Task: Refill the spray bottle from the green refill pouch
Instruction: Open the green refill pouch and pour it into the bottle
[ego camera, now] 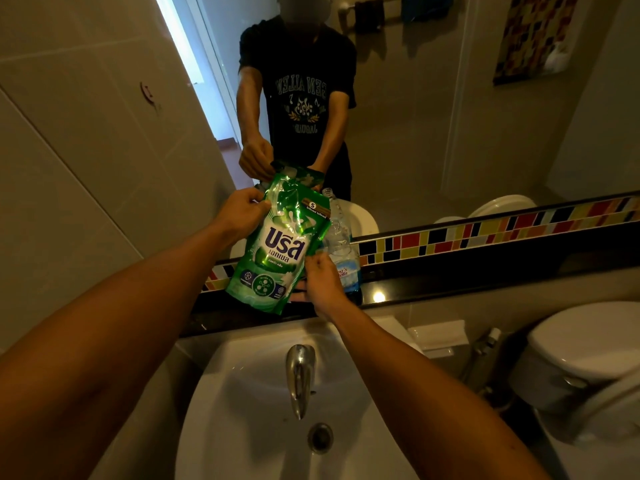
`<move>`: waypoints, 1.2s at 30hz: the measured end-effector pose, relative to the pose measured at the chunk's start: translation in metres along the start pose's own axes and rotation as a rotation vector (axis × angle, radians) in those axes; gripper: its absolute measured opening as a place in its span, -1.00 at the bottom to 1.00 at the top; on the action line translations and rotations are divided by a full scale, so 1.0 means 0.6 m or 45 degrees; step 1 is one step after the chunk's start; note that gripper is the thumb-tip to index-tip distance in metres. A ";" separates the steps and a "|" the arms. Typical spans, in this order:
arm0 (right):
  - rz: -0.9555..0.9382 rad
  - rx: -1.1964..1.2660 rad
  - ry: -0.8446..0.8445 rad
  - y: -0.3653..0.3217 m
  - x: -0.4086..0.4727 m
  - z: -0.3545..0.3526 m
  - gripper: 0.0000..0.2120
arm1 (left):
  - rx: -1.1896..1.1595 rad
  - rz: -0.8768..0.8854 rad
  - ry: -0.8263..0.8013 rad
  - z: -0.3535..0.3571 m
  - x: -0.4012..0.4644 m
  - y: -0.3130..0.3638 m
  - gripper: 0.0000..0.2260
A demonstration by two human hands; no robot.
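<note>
Green refill pouch [277, 247] pinched between left-hand fingers [254, 202] above, right-hand fingers [313, 263] below

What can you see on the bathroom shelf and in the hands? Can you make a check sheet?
Surface: dark shelf under the mirror, above a white sink.
Job's things: green refill pouch held up, tilted; clear bottle standing behind it, top open.
Clutter: nothing seen.
Grip: left hand pinches the pouch's upper edge; right hand holds its lower side.
Cables: nothing seen.
Surroundings: tap, toilet, coloured tile strip.
</note>
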State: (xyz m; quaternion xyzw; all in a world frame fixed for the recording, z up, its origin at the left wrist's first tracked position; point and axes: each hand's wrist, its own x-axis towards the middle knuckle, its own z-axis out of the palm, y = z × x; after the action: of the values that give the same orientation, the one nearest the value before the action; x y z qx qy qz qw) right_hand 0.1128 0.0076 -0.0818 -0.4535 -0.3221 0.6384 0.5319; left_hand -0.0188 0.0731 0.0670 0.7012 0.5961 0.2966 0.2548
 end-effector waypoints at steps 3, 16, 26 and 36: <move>0.005 0.015 -0.014 0.000 -0.001 0.004 -0.79 | 0.015 -0.015 -0.014 -0.002 0.000 0.004 -0.79; 0.026 0.118 -0.022 -0.006 -0.011 0.010 -0.77 | 0.079 -0.001 -0.034 -0.004 0.003 0.018 -0.79; 0.000 0.094 -0.033 -0.001 -0.008 0.011 -0.83 | 0.116 -0.022 -0.043 -0.004 0.009 0.019 -0.81; 0.007 0.108 -0.036 0.000 -0.007 0.008 -0.75 | 0.136 -0.002 -0.054 0.001 0.012 0.023 -0.84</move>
State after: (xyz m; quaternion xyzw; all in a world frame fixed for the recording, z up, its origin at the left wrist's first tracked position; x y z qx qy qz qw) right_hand 0.1085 0.0040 -0.0790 -0.4224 -0.3010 0.6593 0.5444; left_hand -0.0082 0.0780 0.0772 0.7195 0.6061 0.2492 0.2299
